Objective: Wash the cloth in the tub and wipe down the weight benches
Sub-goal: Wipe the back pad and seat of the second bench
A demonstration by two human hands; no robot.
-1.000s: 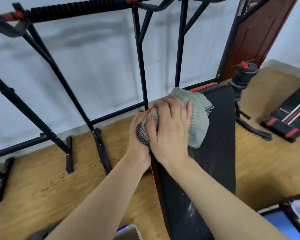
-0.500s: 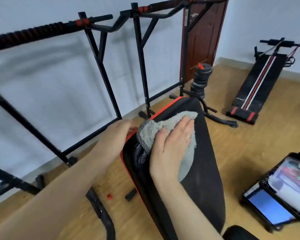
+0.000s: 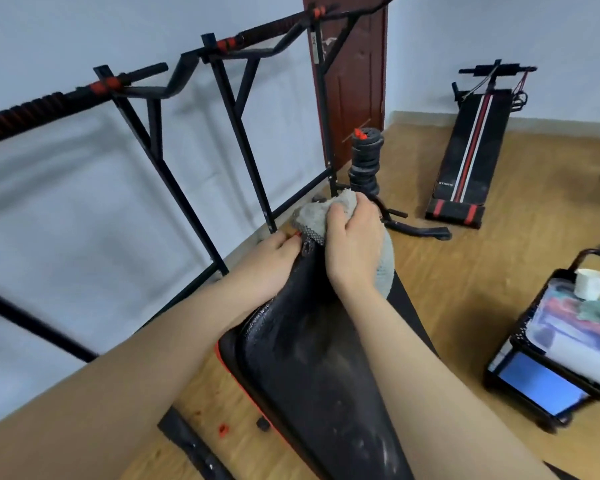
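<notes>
Gripping bunched grey cloth (image 3: 309, 217) in right hand (image 3: 354, 244), left hand (image 3: 271, 255) clutching dusty black bench (image 3: 309, 362)

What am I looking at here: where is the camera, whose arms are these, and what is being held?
There is no machine. These are a person's two bare arms, filmed by one wide-angle camera worn on the head, looking forward and down. The right hand presses a grey cloth onto the far end of a black weight bench, its fingers curled over the cloth. The left hand rests on the pad's left edge; whether it grips is unclear. Beyond, on the wooden floor, stand a pull-up frame, stacked weight plates and a second bench. At right, a black rack carries a white cup.
</notes>
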